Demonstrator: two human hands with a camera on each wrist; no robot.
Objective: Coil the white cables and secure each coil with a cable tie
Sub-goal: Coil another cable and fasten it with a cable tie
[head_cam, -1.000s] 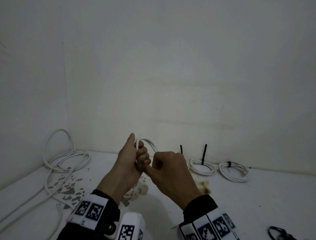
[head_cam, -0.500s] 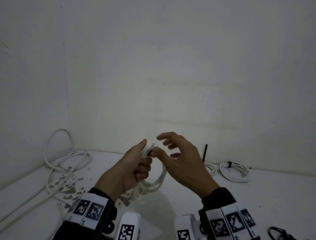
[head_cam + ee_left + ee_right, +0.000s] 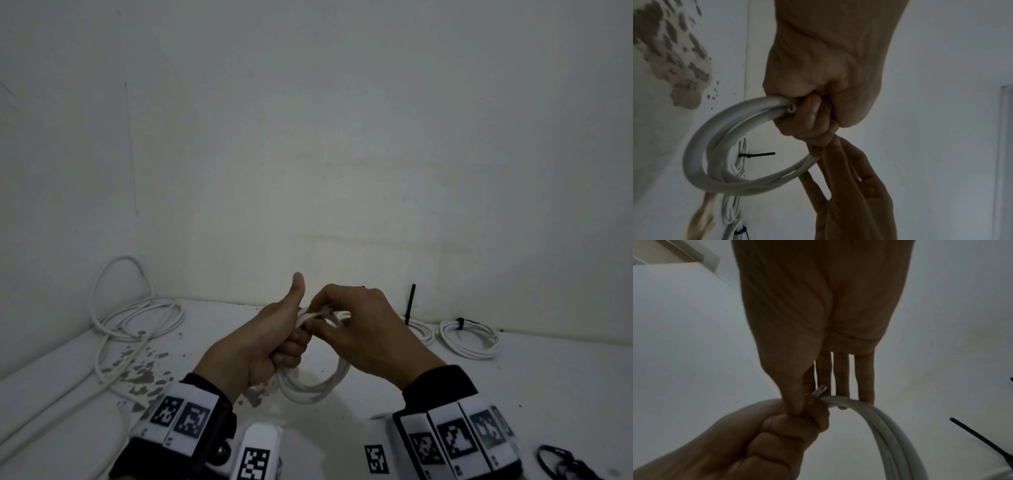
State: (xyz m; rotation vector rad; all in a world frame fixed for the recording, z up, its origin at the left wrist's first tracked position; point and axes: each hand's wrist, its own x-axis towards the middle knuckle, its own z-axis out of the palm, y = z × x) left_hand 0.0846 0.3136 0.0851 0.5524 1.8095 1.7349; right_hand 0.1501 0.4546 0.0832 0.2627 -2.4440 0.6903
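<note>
A coil of white cable (image 3: 315, 387) hangs in the air over the white surface. My left hand (image 3: 270, 339) grips its top in a fist, thumb pointing up. My right hand (image 3: 356, 325) lies over the same spot from the right. In the right wrist view its thumb and forefinger pinch the cut cable end (image 3: 819, 391) beside the left hand (image 3: 766, 434), while the other fingers lie straight along the coil (image 3: 890, 426). The left wrist view shows the coil (image 3: 694, 162) as several loops, with a second cut end at my fingertips.
Loose white cable (image 3: 137, 318) sprawls in the left corner near brown stains (image 3: 144, 370). Two tied coils (image 3: 469, 339) lie at the back right, one with a black tie (image 3: 410, 305) sticking up. Spare black cable ties (image 3: 561, 462) lie at the near right. Walls close off the back and left.
Half a second ago my right hand was spread open beside the coil; now it has come down onto the coil's top and pinches the cable end. My left thumb has lifted.
</note>
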